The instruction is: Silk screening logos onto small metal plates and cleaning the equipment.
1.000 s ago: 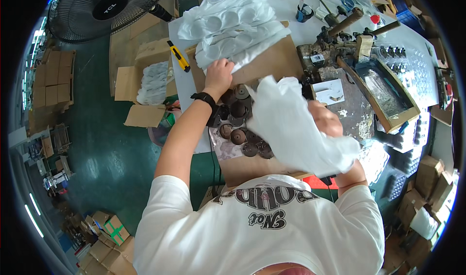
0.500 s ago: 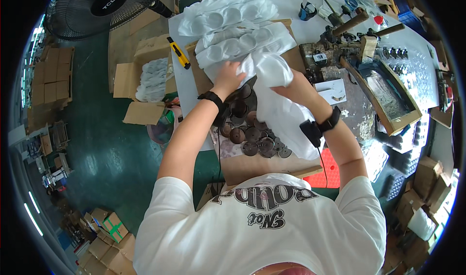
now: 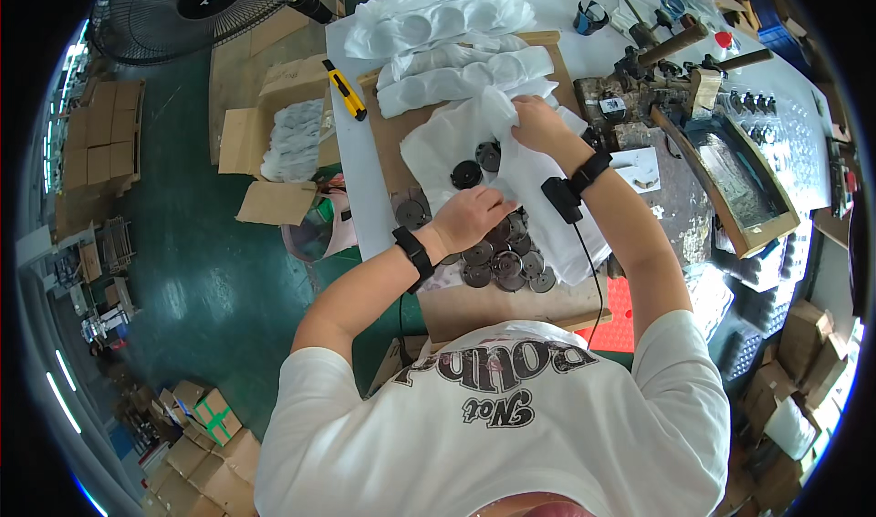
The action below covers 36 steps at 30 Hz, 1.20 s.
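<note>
My left hand (image 3: pixel 472 217) is low over a pile of dark round discs (image 3: pixel 507 263), its fingers bent together and their tips at the discs. Whatever those fingers hold is hidden. Pinched in my right hand (image 3: pixel 545 130) is the upper edge of a thin white packing sheet (image 3: pixel 432 145), which spreads left across the board and trails down on the right. Lying on the sheet is a black disc (image 3: pixel 466 175), and a second dark disc (image 3: pixel 488 157) is beside it. Beyond my hands lie white wrapped rolls (image 3: pixel 465 79) with round shapes inside.
A yellow utility knife (image 3: pixel 345 90) rests on the table's left side. Left of it an open carton (image 3: pixel 294 143) holds white wrapped bundles. To the right stand a clamp-like fixture with wooden handles (image 3: pixel 673 44) and a wood-framed screen (image 3: pixel 741 175). A black fan (image 3: pixel 212 1) is at far left.
My left hand has left the sheet and come down toward me to the disc pile. The bunched sheet is now spread flatter, and two discs show on it. My right hand moved slightly farther away.
</note>
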### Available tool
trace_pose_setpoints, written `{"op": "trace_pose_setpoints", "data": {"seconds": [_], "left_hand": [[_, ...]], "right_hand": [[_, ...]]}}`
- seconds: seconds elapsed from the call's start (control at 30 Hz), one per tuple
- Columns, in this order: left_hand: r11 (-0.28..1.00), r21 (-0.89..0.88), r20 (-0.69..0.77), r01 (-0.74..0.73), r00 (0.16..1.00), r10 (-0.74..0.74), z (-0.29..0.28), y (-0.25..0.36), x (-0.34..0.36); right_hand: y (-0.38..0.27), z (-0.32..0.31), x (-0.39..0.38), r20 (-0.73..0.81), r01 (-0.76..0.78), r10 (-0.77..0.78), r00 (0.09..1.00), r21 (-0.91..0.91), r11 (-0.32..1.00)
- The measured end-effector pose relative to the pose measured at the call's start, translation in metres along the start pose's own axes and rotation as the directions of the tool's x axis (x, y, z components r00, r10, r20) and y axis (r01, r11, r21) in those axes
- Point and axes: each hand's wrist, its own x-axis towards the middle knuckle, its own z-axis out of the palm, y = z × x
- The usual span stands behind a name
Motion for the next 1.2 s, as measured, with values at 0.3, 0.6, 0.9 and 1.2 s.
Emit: {"op": "trace_pose_setpoints", "data": {"seconds": [0.3, 0.6, 0.9, 1.2], "left_hand": [[0.795, 0.23, -0.54, 0.561, 0.753, -0.375, 0.003, -0.084, -0.012], [0.83, -0.085, -0.322, 0.551, 0.773, -0.546, -0.03, -0.074, -0.018], [0.731, -0.508, -0.205, 0.455, 0.76, -0.616, -0.103, 0.019, 0.006], [0.738, -0.654, -0.404, 0.167, 0.748, -0.527, -0.143, 0.051, 0.031]], "right_hand": [[-0.007, 0.008, 0.002, -0.15, -0.218, 0.201, 0.968, -0.103, 0.971], [-0.043, -0.064, -0.056, -0.118, -0.112, 0.158, 0.98, 0.323, 0.94], [-0.052, -0.111, -0.132, -0.267, 0.03, 0.176, 0.948, 0.623, 0.782], [-0.074, -0.132, -0.147, -0.322, 0.158, 0.297, 0.899, 0.871, 0.466]]}}
